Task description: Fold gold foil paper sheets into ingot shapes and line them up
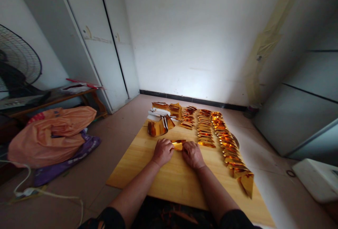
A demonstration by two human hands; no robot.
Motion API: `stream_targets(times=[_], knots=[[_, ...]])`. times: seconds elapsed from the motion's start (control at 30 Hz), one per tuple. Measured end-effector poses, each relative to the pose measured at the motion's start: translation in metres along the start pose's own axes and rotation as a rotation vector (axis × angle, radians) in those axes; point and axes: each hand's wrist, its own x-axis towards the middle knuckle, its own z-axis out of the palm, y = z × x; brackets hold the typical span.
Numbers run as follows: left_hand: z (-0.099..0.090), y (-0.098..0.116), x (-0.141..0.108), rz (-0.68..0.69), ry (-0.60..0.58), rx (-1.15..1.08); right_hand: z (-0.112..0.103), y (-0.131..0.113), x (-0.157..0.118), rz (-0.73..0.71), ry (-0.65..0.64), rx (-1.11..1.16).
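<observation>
A shiny gold foil sheet [178, 145] is stretched between my two hands, just above or on the wooden board [169, 183]. My left hand [163, 151] grips its left end with curled fingers. At the right end, my right hand [193, 154] is closed on it in the same way. Folded gold pieces [206, 127] stand in rows beyond and to the right of my right hand. Behind my left hand lie a curved stack of gold sheets [157, 127] and some white paper [160, 112].
An orange bag [52, 134] lies over a purple bag [68, 162] at the left, near a fan [18, 56] and a low wooden table [97, 103]. A white box [318, 179] sits on the floor at the right. Cabinets and a wall stand behind.
</observation>
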Motion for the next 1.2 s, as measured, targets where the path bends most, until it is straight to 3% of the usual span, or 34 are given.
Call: stream_targets(times=[0.3,0.77,1.0,1.2], knots=[[-0.001,-0.014,-0.005,-0.039,-0.023,-0.233,0.006,0.019,0.002,-0.010,0.027,0.234],[0.004,-0.016,-0.003,-0.127,-0.031,-0.294,0.010,0.022,0.003,-0.059,0.063,0.165],[0.009,-0.016,0.002,-0.228,-0.054,-0.279,0.007,0.014,0.005,0.052,0.023,0.101],[0.007,-0.008,0.007,-0.226,-0.082,-0.177,-0.001,0.002,0.009,0.168,-0.049,0.032]])
